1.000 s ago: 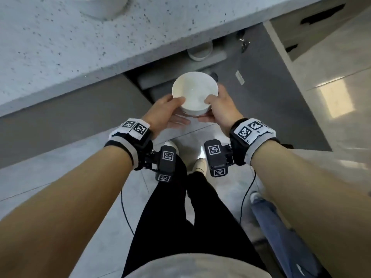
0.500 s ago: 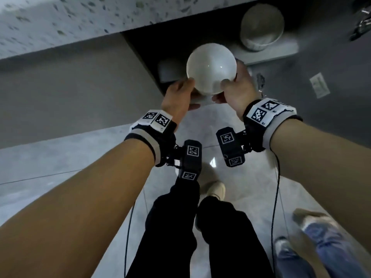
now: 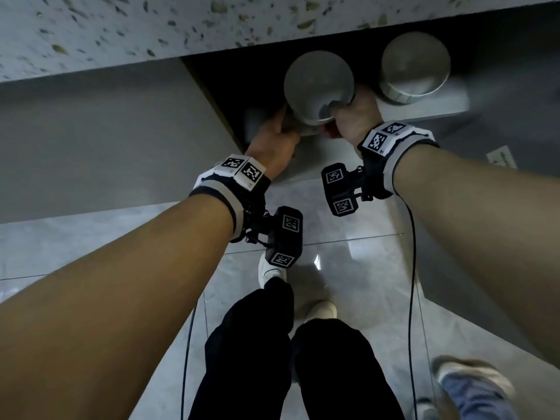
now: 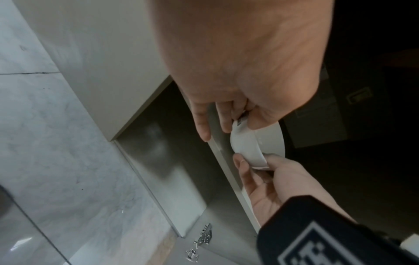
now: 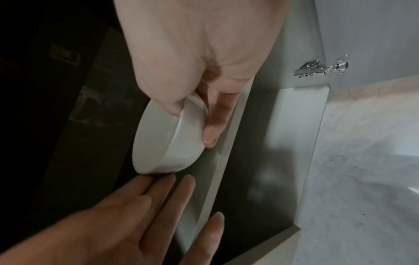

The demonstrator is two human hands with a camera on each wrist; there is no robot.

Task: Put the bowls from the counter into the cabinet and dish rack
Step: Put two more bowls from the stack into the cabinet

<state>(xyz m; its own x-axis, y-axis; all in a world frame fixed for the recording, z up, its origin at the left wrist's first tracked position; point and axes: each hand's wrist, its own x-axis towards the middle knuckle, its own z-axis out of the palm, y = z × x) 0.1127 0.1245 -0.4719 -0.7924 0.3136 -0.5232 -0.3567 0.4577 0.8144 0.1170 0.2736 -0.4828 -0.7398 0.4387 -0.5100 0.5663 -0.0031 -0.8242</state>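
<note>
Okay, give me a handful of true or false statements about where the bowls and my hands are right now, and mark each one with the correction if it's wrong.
1. Both hands are on the same white bowl. True: the left hand and the right hand flank it.
2. The bowl in hand is stacked inside another bowl. False: the second bowl sits apart, to its right, on the cabinet shelf.
3. The cabinet is shut. False: its inside is open to view, with the held bowl at the opening.
4. The right hand's thumb lies over the bowl's rim. True.
5. The speckled counter lies above the cabinet opening. True.
</note>
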